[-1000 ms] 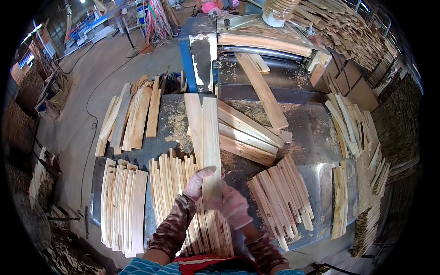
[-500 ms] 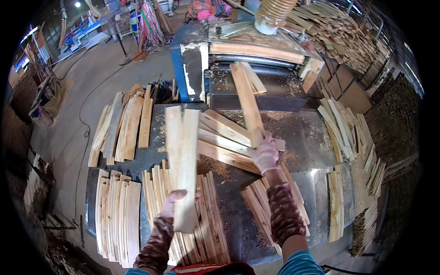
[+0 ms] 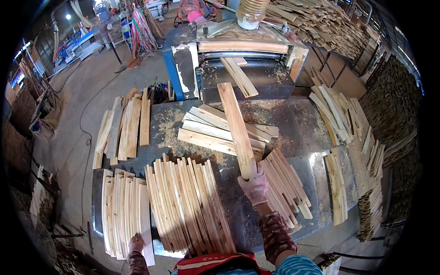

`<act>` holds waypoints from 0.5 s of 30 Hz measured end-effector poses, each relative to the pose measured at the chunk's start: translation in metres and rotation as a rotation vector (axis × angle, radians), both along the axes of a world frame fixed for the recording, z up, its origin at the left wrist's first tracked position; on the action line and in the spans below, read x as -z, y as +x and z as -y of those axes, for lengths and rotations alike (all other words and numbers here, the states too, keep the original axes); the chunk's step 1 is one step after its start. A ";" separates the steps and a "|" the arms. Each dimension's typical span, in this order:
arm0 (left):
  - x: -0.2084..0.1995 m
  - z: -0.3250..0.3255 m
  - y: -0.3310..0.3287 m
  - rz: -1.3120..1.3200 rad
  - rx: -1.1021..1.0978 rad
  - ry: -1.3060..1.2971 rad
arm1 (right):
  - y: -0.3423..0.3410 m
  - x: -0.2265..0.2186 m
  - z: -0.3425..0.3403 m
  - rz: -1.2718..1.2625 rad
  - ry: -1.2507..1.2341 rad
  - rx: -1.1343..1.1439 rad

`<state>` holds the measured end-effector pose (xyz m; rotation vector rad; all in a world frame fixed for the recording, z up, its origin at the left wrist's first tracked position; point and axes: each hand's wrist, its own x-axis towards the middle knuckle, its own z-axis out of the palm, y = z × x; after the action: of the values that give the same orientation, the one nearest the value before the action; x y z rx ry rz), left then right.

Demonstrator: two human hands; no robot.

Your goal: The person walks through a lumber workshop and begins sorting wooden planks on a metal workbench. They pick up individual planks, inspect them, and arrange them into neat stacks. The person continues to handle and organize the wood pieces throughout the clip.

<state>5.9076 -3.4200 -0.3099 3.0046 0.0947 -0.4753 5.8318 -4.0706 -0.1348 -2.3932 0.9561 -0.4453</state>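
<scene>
My right hand (image 3: 254, 187), in a pale work glove, is closed round the near end of a wooden board (image 3: 235, 121) that points up and away over the table. At the lower left, my left hand (image 3: 136, 244) grips the near part of another pale board (image 3: 145, 215), set at the right side of a row of boards (image 3: 117, 211); its fingers are partly hidden. Beyond the right hand's board, several boards (image 3: 208, 141) lie crosswise on the metal table (image 3: 293, 123). Two more boards (image 3: 239, 78) stick out of the planer-like machine (image 3: 243, 47).
A wide row of boards (image 3: 188, 206) stands between my arms. Right of my right hand lies another pile (image 3: 286, 183), with a short stack (image 3: 337, 188) farther right. More boards (image 3: 121, 126) lie at the far left edge. Sawdust covers parts of the tabletop. A large wood heap (image 3: 316, 25) rises behind.
My left hand has lowered its board from the middle onto the left row. My right hand has drawn its board back from the machine toward me. The view has shifted slightly.
</scene>
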 end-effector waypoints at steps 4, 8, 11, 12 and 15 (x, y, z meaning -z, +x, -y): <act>-0.021 0.043 -0.018 0.084 -0.319 -0.300 | -0.023 0.005 -0.011 0.583 1.116 -0.206; -0.042 0.108 -0.010 0.146 -0.622 -0.277 | -0.018 0.002 -0.022 0.867 2.139 -0.116; -0.041 0.108 -0.016 0.293 -0.676 -0.318 | -0.017 0.004 -0.029 0.868 2.203 -0.113; -0.040 0.109 -0.015 0.290 -0.686 -0.299 | -0.019 0.007 -0.031 0.855 2.207 -0.103; -0.031 0.102 -0.009 0.345 -0.724 -0.287 | -0.040 0.021 -0.034 0.674 2.002 -0.106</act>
<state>5.8986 -3.5221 -0.2788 2.4776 0.9427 0.0976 5.7914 -4.0362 -0.1558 -0.3836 0.4012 -0.0481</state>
